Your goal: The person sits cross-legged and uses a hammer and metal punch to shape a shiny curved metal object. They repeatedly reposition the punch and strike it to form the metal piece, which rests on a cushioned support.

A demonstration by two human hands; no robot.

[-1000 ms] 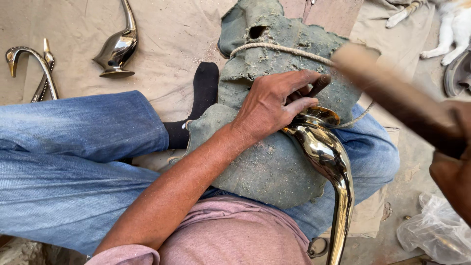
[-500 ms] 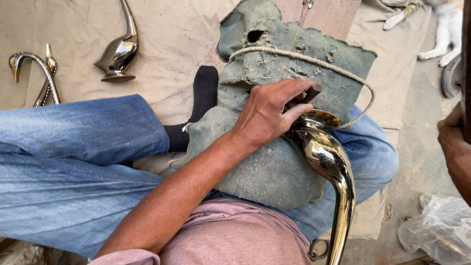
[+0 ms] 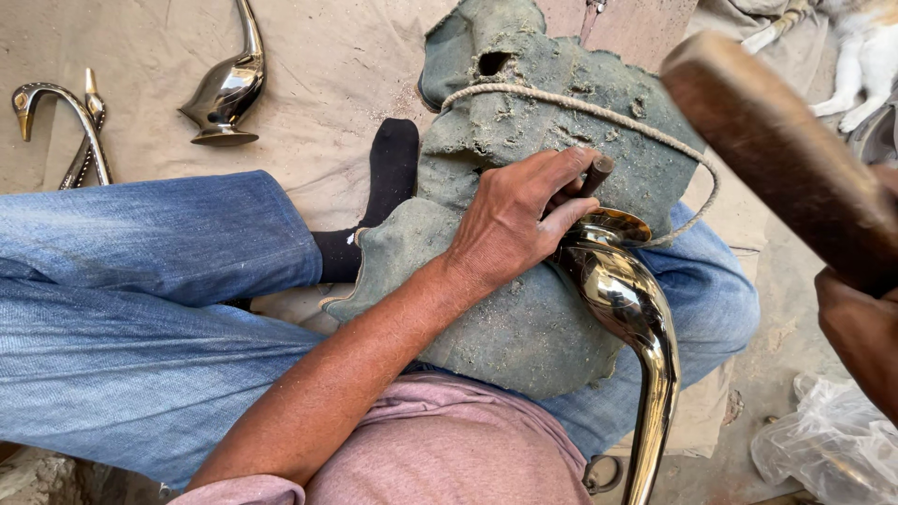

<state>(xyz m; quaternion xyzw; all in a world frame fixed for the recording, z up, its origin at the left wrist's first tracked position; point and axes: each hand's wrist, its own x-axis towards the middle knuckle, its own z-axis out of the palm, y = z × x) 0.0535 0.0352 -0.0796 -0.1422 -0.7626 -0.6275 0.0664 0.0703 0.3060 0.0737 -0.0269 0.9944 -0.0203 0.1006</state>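
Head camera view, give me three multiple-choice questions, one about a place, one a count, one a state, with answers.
1. Where does the shiny brass swan lie?
A. On the green cloth over the lap
B. In the plastic bag
C. On a shelf

2. How many other swan figures lie on the floor cloth at upper left?
A. None
B. Two
C. Five

3. What is the left hand doing?
A. Hanging free
B. Gripping a small rod at the swan's base
C. Holding a cup

Answers: 1 A, the swan rests on the cloth. 2 B, one dark, one curved. 3 B, fingers wrap the rod.
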